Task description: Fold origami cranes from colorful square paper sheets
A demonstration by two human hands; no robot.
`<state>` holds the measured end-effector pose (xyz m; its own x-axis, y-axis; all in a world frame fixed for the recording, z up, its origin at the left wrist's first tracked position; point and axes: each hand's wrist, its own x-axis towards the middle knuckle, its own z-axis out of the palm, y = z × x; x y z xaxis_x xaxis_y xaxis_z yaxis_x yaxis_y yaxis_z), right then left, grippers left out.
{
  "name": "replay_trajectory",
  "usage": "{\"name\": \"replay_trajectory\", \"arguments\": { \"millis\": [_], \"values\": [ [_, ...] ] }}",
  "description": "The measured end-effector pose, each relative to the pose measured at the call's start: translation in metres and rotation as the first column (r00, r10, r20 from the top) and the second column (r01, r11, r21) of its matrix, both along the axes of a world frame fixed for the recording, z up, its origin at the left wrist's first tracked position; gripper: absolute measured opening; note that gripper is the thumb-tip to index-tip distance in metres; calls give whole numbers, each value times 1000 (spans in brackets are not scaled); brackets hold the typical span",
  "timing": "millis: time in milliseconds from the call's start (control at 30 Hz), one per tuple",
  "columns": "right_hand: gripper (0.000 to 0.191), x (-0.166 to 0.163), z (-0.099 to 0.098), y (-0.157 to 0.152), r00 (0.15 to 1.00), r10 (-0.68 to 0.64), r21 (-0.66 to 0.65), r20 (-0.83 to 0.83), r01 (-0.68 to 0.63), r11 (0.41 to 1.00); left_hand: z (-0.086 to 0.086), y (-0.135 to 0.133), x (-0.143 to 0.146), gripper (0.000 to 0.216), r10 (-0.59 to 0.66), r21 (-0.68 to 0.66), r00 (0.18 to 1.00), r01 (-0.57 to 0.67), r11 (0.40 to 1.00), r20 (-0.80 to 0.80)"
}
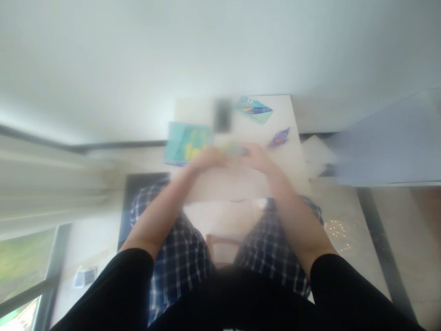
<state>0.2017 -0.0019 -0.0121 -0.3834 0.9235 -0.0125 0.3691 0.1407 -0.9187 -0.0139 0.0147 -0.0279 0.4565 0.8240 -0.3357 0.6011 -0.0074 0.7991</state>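
Observation:
Over the middle of a white table (237, 181), my left hand (214, 157) and my right hand (255, 155) meet from either side. Between them is a small pale yellow-green thing (232, 149), too blurred to name; the fingers of both hands appear closed on it. A teal sheet or booklet (176, 142) with a yellow-green picture lies just left of my left hand. Beyond my hands is a dark, blurred rectangular object (223, 116). To the right of it lies a blue and teal printed packet (257, 110). A purple pointed piece (279, 137) rests beyond my right hand.
A pale wall (220, 50) rises behind the table. At the right stands a large whitish panel or box (389, 147). My legs in checked trousers (179, 257) are under the table's near edge. A window (27, 257) and a curtain (51, 193) are at the left.

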Motion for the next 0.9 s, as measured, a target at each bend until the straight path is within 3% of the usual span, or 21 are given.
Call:
{"name": "replay_trajectory", "arguments": {
  "millis": [300,467,633,900],
  "values": [
    [39,0,-4,0,1000,6,2,5,-6,1000,3,0,-1,48,40,-86,999,-37,996,36],
    [40,-3,-2,-1,998,-56,-81,-35,53,995,6,-5,3,43,44,-118,987,-26,993,155],
    [34,-5,0,0,985,-134,-161,104,150,976,6,-12,8,49,67,-222,966,-10,975,251],
    [21,-11,-8,0,974,-224,-202,38,227,953,7,-11,9,44,92,-233,970,-39,972,224]
  ]
}}
